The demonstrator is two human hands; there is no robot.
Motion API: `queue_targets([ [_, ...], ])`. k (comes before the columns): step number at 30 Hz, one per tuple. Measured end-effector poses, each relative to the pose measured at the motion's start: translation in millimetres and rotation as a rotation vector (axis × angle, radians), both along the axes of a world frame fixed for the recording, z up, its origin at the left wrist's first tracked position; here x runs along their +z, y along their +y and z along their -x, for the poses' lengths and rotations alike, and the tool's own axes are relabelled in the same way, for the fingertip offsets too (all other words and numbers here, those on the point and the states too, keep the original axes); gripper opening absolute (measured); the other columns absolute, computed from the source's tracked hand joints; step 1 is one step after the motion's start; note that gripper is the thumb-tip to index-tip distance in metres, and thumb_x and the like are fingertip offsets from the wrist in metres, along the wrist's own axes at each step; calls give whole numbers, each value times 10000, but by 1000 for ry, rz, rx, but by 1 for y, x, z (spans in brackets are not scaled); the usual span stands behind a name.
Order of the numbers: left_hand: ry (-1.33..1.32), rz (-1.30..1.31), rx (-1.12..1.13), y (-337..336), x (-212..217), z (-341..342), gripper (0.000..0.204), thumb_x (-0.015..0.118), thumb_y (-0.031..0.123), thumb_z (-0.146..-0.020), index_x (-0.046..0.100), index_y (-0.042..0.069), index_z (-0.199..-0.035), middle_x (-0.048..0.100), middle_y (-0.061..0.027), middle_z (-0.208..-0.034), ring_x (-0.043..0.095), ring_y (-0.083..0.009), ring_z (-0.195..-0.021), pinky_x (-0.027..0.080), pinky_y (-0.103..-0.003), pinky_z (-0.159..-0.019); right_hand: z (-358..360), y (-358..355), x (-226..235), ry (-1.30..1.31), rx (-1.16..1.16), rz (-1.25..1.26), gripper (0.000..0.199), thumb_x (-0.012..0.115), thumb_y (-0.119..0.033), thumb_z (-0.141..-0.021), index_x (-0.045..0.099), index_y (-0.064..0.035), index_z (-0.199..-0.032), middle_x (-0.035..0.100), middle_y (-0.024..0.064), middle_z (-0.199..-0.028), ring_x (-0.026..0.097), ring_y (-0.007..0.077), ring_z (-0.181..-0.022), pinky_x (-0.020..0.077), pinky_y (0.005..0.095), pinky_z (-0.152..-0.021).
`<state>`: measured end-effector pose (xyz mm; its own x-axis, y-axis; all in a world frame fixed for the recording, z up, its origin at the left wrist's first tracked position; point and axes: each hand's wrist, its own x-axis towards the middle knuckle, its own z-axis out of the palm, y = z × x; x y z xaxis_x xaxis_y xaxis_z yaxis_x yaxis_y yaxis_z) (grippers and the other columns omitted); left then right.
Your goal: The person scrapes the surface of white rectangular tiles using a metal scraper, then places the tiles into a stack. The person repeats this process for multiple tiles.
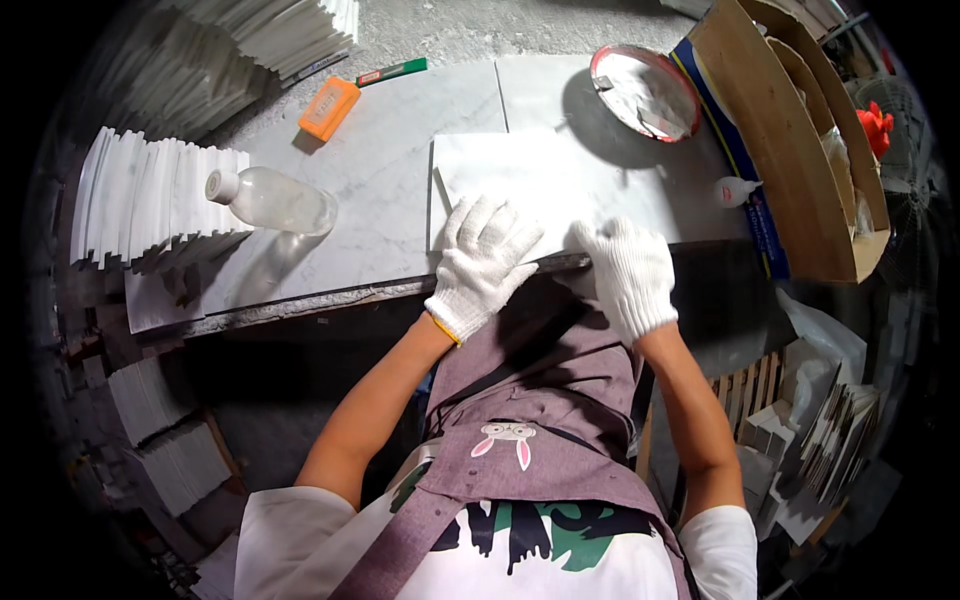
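Head view: 2 white knit gloves are worn. Left hand [483, 266] is laid flat w/ fingers spread wide on the near edge of a white marble tile [545, 180]; nothing is gripped. Right hand [628, 272] is set at the same tile's near edge, fingers together & bent over the rim; whether the edge is pinched can't be told. Tile is lying flat on a marble-topped bench [380, 190], at its front edge, approx. centre of frame, directly ahead of the person's purple apron [530, 400].

A clear plastic bottle [270, 200] w/ white cap is lying on its side at the bench's left, just beside a fanned stack of white tiles [150, 205]. An orange block [328, 108] & a green-red pen [392, 72] are seen at the far side, well apart from the hands. A round red-rimmed dish [645, 92] is placed beyond the tile on the right. A small white squeeze bottle [737, 190] is seen near a wooden box [790, 150] at the right. More tile stacks [170, 440] are seen below the bench, left.
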<state>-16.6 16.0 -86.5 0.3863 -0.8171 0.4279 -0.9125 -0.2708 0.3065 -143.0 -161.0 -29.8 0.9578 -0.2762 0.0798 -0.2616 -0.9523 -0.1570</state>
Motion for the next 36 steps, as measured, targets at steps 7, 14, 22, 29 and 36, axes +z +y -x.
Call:
queue_targets([
  [7, -1, -17, 10, -2, 2, 2, 531, 772, 330, -728, 656, 215, -1233, 537, -63, -1349, 411, -294, -1312, 246, -484, -1157, 8, -3, 7, 77, 41, 29, 232, 675, -252, -802, 679, -176, -1020, 589, 100, -768, 610, 296, -721, 482, 409, -649],
  [14, 4, -45, 22, 0, 3, 4, 543, 770, 331, -732, 646, 220, -1249, 529, -67, -1365, 400, -296, -1325, 244, -484, -1159, 53, 6, 32, 34, -63, -325, 212, 721, -231, -763, 701, -151, -959, 598, 133, -758, 634, 308, -696, 490, 391, -608],
  [22, -20, -19, 14, 0, 0, 3, 541, 767, 341, -734, 647, 218, -1247, 529, -81, -1366, 414, -311, -1318, 256, -500, -1153, 52, 6, 17, -102, -221, -453, 340, 639, -12, -776, 724, -114, -1089, 624, 132, -804, 640, 281, -748, 500, 342, -657],
  [29, -35, -8, 10, -3, 0, 2, 550, 773, 349, -725, 648, 222, -1245, 536, -80, -1354, 425, -309, -1306, 271, -505, -1147, 3, -4, -3, -143, -88, -76, 387, 782, -169, -651, 632, -179, -1009, 586, 104, -779, 606, 314, -711, 478, 417, -630],
  [36, -5, -5, 23, -2, 1, 4, 552, 784, 337, -712, 654, 226, -1237, 533, -76, -1353, 421, -306, -1306, 275, -506, -1147, 23, 1, 18, 122, -78, -340, 145, 744, -207, -749, 662, -160, -858, 597, 98, -686, 643, 282, -658, 500, 374, -588],
])
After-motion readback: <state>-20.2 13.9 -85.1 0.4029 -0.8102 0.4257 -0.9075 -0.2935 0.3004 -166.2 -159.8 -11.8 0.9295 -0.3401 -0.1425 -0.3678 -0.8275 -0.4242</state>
